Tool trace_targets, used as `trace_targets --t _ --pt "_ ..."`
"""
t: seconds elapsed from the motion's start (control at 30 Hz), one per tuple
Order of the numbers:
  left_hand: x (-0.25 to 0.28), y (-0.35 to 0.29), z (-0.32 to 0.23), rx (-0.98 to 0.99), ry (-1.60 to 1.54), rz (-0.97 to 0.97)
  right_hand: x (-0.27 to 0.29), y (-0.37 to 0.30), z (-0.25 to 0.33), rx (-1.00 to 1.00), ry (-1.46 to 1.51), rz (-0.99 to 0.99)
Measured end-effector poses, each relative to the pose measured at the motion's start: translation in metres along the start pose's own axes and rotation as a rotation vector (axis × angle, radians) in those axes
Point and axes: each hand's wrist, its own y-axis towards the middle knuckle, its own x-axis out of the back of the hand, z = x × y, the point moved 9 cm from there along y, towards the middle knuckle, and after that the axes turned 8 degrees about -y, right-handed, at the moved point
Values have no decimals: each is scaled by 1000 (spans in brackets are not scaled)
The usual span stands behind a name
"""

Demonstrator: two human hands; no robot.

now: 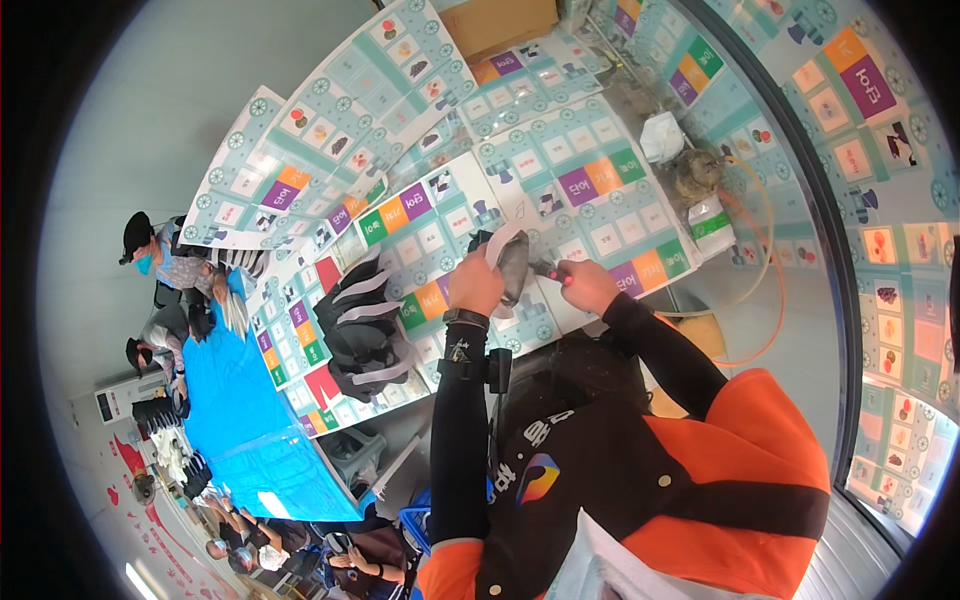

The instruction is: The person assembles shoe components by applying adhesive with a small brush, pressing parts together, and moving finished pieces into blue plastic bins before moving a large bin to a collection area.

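Note:
My left hand (476,286) is closed around a dark, rounded fabric piece (513,270) with a pale strip (503,243) along its upper side. It is held just above the printed table top. Close on its right, my right hand (590,288) grips a small tool with a pink-and-black handle (563,279). The tool's dark end points at the fabric piece; whether it touches cannot be made out. Left of my left hand lies a pile of similar black fabric pieces (365,335) with white strips.
Printed boards (350,100) stand along the table's far left side. A white-and-green box (710,228), a grey clump (697,175) and an orange hose (770,315) are at the right. Several people (180,260) work beside a blue-covered table (225,390) on the left.

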Motion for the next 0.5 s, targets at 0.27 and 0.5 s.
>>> trace_targets --t 0.27,0.5 --pt "8 -36 63 17 273 0 -70 7 -18 -149 393 422" --pt "96 -187 180 389 127 -388 -21 41 -89 -12 -121 -114"
